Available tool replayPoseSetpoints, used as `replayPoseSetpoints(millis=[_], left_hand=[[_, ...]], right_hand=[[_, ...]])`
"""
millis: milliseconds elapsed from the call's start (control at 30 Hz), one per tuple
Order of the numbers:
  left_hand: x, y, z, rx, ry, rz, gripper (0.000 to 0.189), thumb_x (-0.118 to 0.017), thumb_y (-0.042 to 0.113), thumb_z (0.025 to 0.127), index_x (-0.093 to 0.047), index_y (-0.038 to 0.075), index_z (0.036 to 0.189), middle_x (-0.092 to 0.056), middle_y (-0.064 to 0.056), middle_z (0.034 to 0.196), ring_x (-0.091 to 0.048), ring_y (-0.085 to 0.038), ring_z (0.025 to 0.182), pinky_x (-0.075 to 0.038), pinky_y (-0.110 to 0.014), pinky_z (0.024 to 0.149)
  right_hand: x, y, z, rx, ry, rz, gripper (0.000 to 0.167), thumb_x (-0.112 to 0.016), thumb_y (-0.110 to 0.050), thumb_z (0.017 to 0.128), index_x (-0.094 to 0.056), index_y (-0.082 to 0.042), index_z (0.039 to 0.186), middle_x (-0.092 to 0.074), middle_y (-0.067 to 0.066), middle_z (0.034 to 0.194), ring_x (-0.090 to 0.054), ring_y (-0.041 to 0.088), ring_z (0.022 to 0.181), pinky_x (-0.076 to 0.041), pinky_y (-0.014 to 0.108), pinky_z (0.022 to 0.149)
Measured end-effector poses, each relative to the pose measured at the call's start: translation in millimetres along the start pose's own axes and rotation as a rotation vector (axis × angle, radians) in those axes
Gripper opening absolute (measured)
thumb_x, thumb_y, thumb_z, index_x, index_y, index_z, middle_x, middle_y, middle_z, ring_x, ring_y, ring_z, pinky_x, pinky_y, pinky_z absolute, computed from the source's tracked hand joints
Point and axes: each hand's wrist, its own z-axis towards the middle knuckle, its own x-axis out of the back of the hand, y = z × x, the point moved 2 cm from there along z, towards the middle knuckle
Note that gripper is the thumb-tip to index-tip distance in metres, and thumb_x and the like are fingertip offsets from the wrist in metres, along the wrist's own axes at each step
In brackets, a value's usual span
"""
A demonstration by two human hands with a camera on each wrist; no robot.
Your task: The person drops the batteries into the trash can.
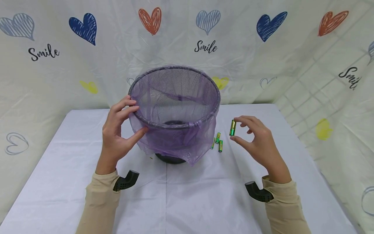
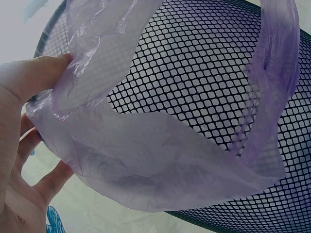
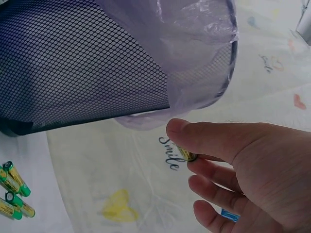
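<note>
**R hand:** Your R hand (image 1: pixel 263 148) grasps one cylindrical battery (image 1: pixel 232 127), green w/ gold, approx. AA type, end to end: thumb at the lower end, index fingertip at the upper. Its long axis is near vertical in the head view, top leaning slightly R. In the R wrist view your thumb hides most of it.

**L hand:** Your L hand (image 1: pixel 115 139) grips the L side of the rim (image 1: pixel 175 67) of the mesh wastebasket (image 3: pixel 87 73), thumb on the near side over the purple plastic liner (image 1: pixel 178 143).

**Key relation:** The battery is R of the basket, apart from it, and sits lower in the head view than the top of the R rim. Any path to the mouth therefore runs L and up over that edge. Your R hand is the nearer; your L hand is across the opening.

**Adj. items:** Loose batteries (image 1: pixel 220 146), min. 3, lie on the tbl. (image 1: pixel 204 201) between basket and R hand.
</note>
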Motion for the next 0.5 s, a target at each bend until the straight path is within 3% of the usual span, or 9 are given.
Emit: replayPoseSetpoints(millis=[500], left_hand=[[-0.4, 1.0, 0.1, -0.005, 0.002, 0.004, 0.056, -0.081, 0.024, 0.079, -0.059, -0.016, 0.112, -0.053, -0.03, 0.124, -0.043, -0.041, 0.134, -0.051, -0.027, 0.101]], right_hand=[[3.3, -5.2, 2.8, 0.052, 0.052, 0.051, 0.061, -0.087, 0.0, 0.065, -0.065, -0.008, 0.121, -0.064, 0.008, 0.117, -0.055, 0.014, 0.093, -0.043, 0.012, 0.072]])
